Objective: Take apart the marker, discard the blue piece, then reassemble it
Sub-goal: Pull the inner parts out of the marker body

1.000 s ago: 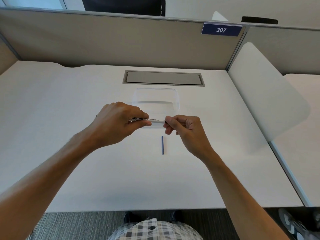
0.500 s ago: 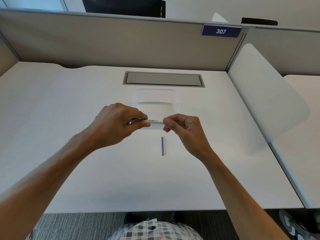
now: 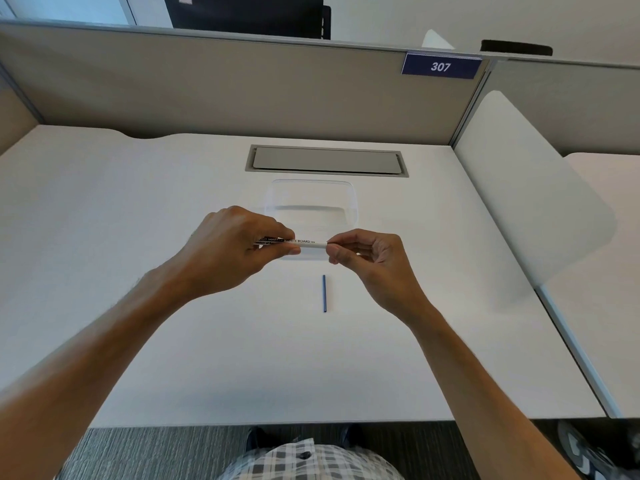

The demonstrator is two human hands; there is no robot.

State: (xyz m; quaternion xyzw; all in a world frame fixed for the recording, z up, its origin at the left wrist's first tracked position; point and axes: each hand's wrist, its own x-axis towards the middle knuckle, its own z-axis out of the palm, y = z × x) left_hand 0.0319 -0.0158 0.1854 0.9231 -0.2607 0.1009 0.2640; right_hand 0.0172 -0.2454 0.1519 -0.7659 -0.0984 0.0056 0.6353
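The person holds a white whiteboard marker (image 3: pixel 304 244) level above the white desk (image 3: pixel 138 209), its length running left to right, with black print reading "WHITE BOARD" along the barrel. The left hand (image 3: pixel 239 247) wraps its curled fingers and thumb around the left part of the barrel, covering that end. The right hand (image 3: pixel 367 261) pinches the right end of the marker between thumb and forefinger, the other fingers loosely curled behind. What the right fingertips cover at that end cannot be told.

The blue piece (image 3: pixel 324 293), a thin blue rod, lies flat on the desk nearer the person than the marker, just below the gap between the hands and touching neither, pointing near to far.

A clear plastic tray (image 3: pixel 349 202) sits on the desk just beyond the marker. Farther still is a grey cable hatch (image 3: pixel 327 161), set into the desk in front of the partition, which carries a blue sign (image 3: pixel 440 66) reading 307.
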